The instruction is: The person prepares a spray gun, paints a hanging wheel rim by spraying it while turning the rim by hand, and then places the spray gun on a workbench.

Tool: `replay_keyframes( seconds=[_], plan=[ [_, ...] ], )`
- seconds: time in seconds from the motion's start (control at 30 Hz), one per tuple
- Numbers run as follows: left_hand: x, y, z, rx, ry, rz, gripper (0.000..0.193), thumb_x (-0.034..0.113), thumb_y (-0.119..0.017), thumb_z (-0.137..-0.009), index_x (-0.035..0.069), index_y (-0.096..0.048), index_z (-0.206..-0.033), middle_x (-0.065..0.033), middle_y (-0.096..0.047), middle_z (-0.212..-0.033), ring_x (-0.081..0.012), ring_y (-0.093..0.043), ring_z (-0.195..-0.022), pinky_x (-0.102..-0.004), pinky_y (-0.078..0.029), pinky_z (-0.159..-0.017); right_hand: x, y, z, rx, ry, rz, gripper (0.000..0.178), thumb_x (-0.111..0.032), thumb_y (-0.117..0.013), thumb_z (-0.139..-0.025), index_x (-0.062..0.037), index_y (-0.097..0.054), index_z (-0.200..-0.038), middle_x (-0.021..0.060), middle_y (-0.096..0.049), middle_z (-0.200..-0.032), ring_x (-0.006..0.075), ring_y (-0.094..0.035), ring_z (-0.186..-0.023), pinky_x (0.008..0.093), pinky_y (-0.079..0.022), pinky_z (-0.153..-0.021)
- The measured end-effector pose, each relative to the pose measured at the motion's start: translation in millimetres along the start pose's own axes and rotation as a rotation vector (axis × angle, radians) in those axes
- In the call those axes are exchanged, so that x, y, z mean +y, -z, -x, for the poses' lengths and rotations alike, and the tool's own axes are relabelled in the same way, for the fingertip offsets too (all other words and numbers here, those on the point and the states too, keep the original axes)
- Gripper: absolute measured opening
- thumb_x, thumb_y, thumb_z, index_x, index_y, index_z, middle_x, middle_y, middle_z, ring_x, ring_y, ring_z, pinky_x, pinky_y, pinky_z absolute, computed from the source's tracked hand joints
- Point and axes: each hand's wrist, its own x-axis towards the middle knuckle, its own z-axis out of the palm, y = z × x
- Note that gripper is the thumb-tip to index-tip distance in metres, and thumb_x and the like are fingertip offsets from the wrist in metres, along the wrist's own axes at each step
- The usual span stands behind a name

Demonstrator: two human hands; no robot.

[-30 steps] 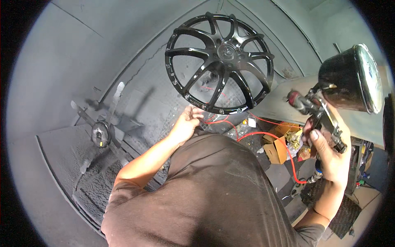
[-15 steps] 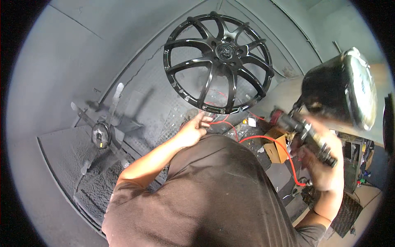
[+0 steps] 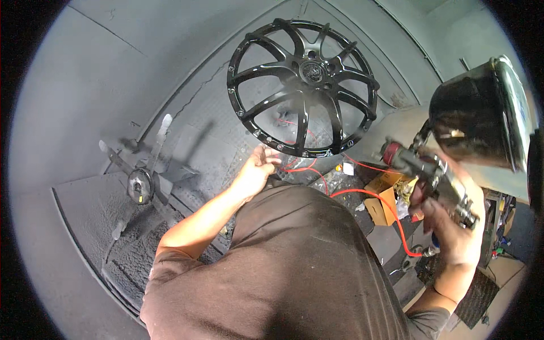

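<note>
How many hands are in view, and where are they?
2: left hand by the lower edge of the wheel rim; right hand around the spray gun.

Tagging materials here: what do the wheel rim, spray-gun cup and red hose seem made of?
Spoked wheel rim: probably metal, glossy black, with sharp white highlights.
Spray-gun cup: dark, shiny sides and a bright silvery end; metal or plastic, I can't tell.
Red hose: likely rubber or plastic, smooth, bending in soft curves.
</note>
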Motion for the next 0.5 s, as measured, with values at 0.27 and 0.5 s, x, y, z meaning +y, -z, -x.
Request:
replay_keyframes(
  seconds=[0.27, 0.5],
  plan=[
    [-37.4, -19.9, 2.1, -0.183, 0.025, -0.183, 0.074, -0.006, -0.049, -0.076, 0.001, -0.035, -0.148, -0.0136, -0.048, -0.141, -0.0227, -0.051, -0.123, -0.0344, -0.047, -0.096, 25.2, -1.4, 12.4, -0.292, 0.158, 0.183, 0.055, -0.005, -0.076, -0.069, 0.0039, -0.065, -0.122, 0.0124, -0.072, -0.092, 0.0164, -0.068, -0.076, 0.0299, -0.053, -0.073],
    [-34.6, 1.5, -3.4, -0.008, 0.056, -0.026, 0.062, -0.006, -0.047, -0.076, -0.001, -0.043, -0.138, -0.011, -0.059, -0.129, -0.0208, -0.058, -0.112, -0.0317, -0.05, -0.091, 43.2, 10.7, 0.2, 0.05, 0.13, -0.014, 0.056, 0.003, -0.067, -0.086, 0.0005, -0.053, -0.14, 0.0063, -0.067, -0.1, 0.012, -0.062, -0.093, 0.0276, -0.05, -0.088]
  ],
)
